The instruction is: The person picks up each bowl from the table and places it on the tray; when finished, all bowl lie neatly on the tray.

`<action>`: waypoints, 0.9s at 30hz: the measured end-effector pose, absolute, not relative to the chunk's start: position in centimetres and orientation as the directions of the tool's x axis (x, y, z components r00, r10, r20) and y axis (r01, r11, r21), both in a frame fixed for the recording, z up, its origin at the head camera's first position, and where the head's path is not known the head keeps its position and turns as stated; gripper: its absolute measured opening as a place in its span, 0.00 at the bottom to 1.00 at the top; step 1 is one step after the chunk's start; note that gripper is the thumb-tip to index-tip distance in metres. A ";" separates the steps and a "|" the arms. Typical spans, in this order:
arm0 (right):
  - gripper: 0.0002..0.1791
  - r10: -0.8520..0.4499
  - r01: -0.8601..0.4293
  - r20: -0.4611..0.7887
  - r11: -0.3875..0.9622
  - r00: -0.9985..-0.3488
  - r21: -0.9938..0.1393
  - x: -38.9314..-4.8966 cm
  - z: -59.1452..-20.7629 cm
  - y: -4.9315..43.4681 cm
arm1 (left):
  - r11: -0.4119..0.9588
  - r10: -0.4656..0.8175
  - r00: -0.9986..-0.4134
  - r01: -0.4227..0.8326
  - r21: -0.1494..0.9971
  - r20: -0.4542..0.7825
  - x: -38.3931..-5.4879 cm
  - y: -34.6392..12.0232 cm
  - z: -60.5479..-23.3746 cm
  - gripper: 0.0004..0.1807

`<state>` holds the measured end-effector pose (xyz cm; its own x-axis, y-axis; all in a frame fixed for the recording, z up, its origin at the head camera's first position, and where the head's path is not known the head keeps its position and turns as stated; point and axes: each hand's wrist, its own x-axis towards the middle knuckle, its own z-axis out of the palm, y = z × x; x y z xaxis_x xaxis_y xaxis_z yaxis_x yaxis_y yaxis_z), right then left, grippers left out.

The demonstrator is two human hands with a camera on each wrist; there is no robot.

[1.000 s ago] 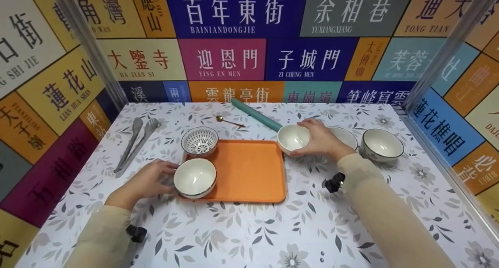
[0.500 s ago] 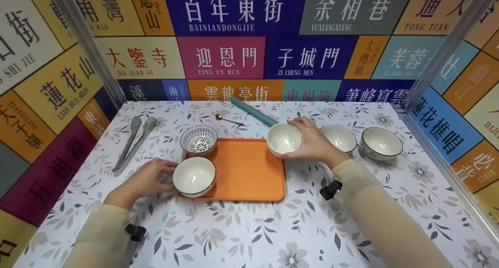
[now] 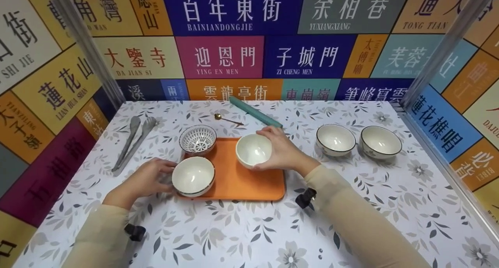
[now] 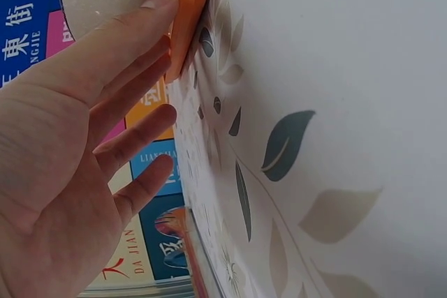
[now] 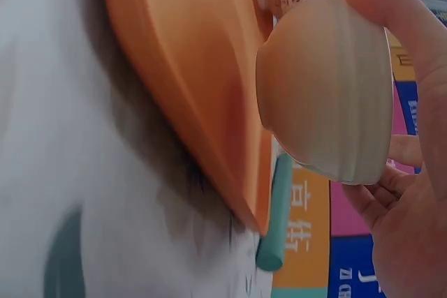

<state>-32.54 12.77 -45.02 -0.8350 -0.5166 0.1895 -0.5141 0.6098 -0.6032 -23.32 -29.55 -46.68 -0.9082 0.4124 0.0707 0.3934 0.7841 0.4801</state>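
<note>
My right hand [image 3: 286,149] grips a plain white bowl [image 3: 252,151] by its right side, holding it over the orange tray [image 3: 253,188]. In the right wrist view the bowl's outer wall [image 5: 321,88] shows, with thumb and fingers at opposite edges of the rim. A dark-rimmed white bowl [image 3: 193,176] sits at the tray's front left. Beside it is my left hand [image 3: 146,178], its fingers extended and loosely spread; the left wrist view shows the thumb close to bowl and tray edge, contact unclear. Behind that bowl stands a bowl with a black-patterned inside [image 3: 198,139].
Two dark-rimmed white bowls [image 3: 336,140] [image 3: 381,142] stand at the right. Grey tongs or serving utensils [image 3: 134,145] lie at the left. Behind the tray are a small gold spoon [image 3: 229,120] and a green rod [image 3: 255,112]. Lettered panels enclose the table's back and sides.
My right hand has carried the plain white bowl leftward, from the tray's right edge to above its middle. The left hand has stayed beside the front-left bowl.
</note>
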 end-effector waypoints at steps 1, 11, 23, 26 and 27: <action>0.64 -0.522 -0.517 0.189 0.607 -0.832 -0.604 -32.5 -45.1 12.3 | 0.782 0.412 -0.908 0.394 0.482 0.073 -23.3 -29.6 -46.7 0.29; 0.64 -0.570 -0.543 0.166 0.594 -0.805 -0.593 -32.1 -45.5 8.4 | 0.783 0.405 -0.911 0.387 0.487 0.073 -23.3 -29.6 -46.9 0.28; 0.63 -0.579 -0.525 0.142 0.575 -0.803 -0.627 -32.5 -45.8 7.0 | 0.784 0.426 -0.900 0.417 0.460 0.089 -23.4 -29.5 -46.6 0.25; 0.63 -0.591 -0.527 0.135 0.563 -0.795 -0.637 -32.6 -46.1 6.9 | 0.783 0.435 -0.895 0.430 0.450 0.100 -23.3 -29.7 -46.7 0.26; 0.62 -0.597 -0.530 0.134 0.559 -0.791 -0.637 -32.7 -46.1 6.9 | 0.782 0.435 -0.895 0.432 0.450 0.102 -23.3 -29.7 -46.7 0.26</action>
